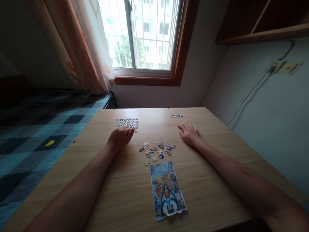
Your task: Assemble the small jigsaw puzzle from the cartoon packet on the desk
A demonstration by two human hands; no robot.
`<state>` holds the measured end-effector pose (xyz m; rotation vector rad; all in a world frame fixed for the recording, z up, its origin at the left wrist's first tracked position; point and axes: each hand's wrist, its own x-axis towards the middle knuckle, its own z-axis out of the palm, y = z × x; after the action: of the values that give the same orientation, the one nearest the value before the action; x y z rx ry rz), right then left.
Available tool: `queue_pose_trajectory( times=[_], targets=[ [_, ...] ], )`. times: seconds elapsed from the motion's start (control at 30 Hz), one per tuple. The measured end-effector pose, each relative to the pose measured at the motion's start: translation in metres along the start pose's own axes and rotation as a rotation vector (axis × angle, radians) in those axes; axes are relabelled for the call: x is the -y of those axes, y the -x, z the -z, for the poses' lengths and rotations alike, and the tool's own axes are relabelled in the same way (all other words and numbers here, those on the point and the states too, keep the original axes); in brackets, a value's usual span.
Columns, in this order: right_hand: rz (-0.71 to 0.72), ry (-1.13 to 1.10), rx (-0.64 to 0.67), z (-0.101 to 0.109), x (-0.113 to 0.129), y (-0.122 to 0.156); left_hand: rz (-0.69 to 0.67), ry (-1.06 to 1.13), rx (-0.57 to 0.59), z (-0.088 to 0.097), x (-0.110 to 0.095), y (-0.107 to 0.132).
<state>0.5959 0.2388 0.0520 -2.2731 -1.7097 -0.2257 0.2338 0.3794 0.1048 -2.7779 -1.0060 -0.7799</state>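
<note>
My left hand (121, 138) rests on the table with its fingers curled in, at the near edge of rows of jigsaw pieces (127, 121) laid out at the back left. Whatever its fingers hold, if anything, is hidden. My right hand (189, 133) lies on the wood with fingers stretched forward and nothing visible in them. Beyond it sits a short row of jigsaw pieces (176, 116). Between my forearms is a loose pile of jigsaw pieces (161, 150), some with pale backs up. Just nearer lies a colourful picture sheet (167, 190) marked BLUEY, its bottom edge torn.
The wooden table (127, 193) reaches toward a barred window (151, 35). A bed with a checked cover (26, 138) adjoins on the left, beside a curtain (79, 45). On the right wall, a cord (248, 96) hangs from a socket (287, 67).
</note>
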Motion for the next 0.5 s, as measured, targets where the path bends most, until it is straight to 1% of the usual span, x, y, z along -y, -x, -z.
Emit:
queue_pose_trajectory(
  times=[0.03,0.1,0.23,0.3,0.4,0.5],
  targets=[
    [0.023,-0.024,0.003,0.002,0.005,0.007,-0.002,0.007,0.006,-0.001,0.000,0.000],
    [0.115,-0.128,-0.008,0.008,0.011,0.021,-0.003,0.022,0.018,-0.003,0.001,0.001],
    [0.418,-0.435,-0.050,0.018,0.016,0.037,0.008,0.046,0.040,-0.005,0.002,0.003],
    [0.532,-0.538,-0.087,0.020,0.017,0.040,0.024,0.044,0.052,-0.006,0.001,0.004],
    [0.614,-0.598,-0.123,0.020,0.019,0.042,0.031,0.010,0.097,-0.007,-0.002,0.005],
    [0.675,-0.596,-0.122,0.020,0.022,0.043,0.036,-0.046,0.153,-0.007,-0.004,0.004]
  ],
)
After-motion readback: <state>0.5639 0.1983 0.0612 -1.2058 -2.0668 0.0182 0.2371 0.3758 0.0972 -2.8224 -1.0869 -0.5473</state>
